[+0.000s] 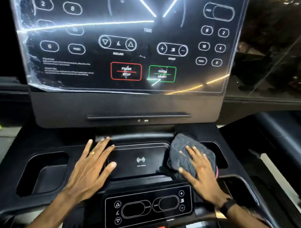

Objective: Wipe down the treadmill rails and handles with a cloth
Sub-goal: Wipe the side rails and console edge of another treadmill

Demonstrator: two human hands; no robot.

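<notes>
Dark grey bunched terry cloth (187, 154) lies lower right of centre on the black treadmill console tray (140, 169). Right hand (200, 170) presses it, fingers flat; left hand (91, 168) flat, released. Cloth looks soft, light, likely non-slip: grip by bunching mid-fold w/ palm.

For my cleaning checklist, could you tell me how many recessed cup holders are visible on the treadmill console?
2: left cup holder beside the left hand; right cup holder, partly hidden behind the cloth.
</notes>
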